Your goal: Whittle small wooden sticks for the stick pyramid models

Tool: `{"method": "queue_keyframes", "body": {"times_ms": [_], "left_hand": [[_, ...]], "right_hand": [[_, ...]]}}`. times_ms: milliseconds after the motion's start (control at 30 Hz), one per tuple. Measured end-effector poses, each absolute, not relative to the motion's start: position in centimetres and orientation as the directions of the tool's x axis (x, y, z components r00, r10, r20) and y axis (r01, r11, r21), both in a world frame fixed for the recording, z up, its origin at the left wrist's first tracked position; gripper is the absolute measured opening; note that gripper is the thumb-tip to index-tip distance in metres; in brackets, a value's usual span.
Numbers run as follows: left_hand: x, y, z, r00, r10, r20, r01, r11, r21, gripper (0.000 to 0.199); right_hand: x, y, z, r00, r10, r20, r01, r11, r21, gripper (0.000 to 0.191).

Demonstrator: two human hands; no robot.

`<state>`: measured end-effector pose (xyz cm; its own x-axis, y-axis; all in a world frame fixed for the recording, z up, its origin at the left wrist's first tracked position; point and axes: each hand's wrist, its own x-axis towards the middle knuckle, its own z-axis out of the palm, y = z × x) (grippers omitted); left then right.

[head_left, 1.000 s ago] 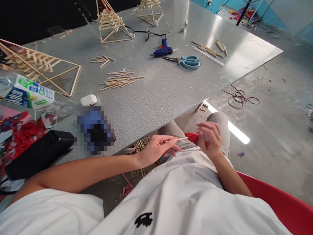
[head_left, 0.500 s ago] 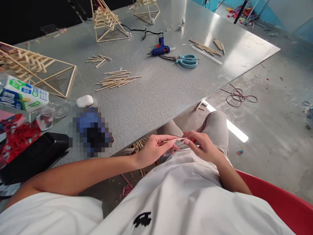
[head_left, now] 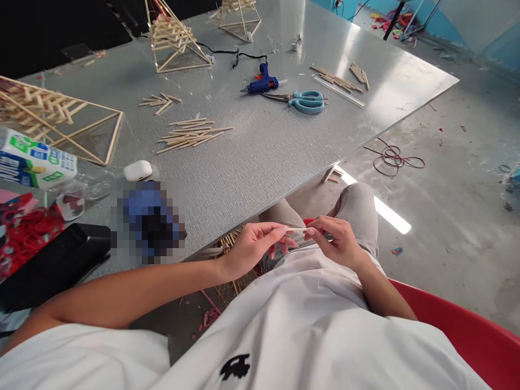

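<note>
A short thin wooden stick (head_left: 297, 229) spans the gap between my hands, above my lap. My left hand (head_left: 255, 246) pinches its left end between thumb and fingertips, the other fingers loosely curled. The right end is pinched by my right hand (head_left: 335, 241). On the table (head_left: 244, 162) lie a pile of cut sticks (head_left: 195, 134), a smaller pile (head_left: 160, 102), a blue glue gun (head_left: 263, 81) and scissors with light blue handles (head_left: 307, 102).
Stick-built frames (head_left: 60, 116) stand at the left and back (head_left: 173, 40). A white case (head_left: 137, 170), a blurred blue object (head_left: 152, 219), a packet (head_left: 36, 160) and a black case (head_left: 52, 260) line the left side. A red chair (head_left: 459, 330) is beneath me.
Both hands now pinch the stick end to end, with the right fingers closed more tightly on it. The whole view has shifted slightly, moving the table items a little left.
</note>
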<state>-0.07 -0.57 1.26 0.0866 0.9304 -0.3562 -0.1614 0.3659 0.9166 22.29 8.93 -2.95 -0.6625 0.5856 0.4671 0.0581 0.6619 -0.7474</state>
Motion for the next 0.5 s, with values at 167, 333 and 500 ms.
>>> {"method": "queue_keyframes", "body": {"times_ms": [167, 333, 500], "left_hand": [[-0.12, -0.58, 1.11, 0.101, 0.924, -0.370, -0.121, 0.380, 0.917, 0.041], [-0.12, -0.72, 0.76, 0.110, 0.923, -0.370, -0.085, 0.380, 0.921, 0.041], [-0.10, -0.78, 0.56, 0.129, 0.925, -0.356, -0.088, 0.369, 0.925, 0.041]], "right_hand": [[22.12, 8.67, -2.91, -0.658, 0.609, 0.442, 0.061, 0.629, -0.775, 0.022], [21.91, 8.33, -2.79, -0.646, 0.658, 0.387, 0.092, 0.569, -0.817, 0.030], [21.68, 8.09, -2.64, -0.648, 0.683, 0.338, 0.084, 0.505, -0.859, 0.033]]}}
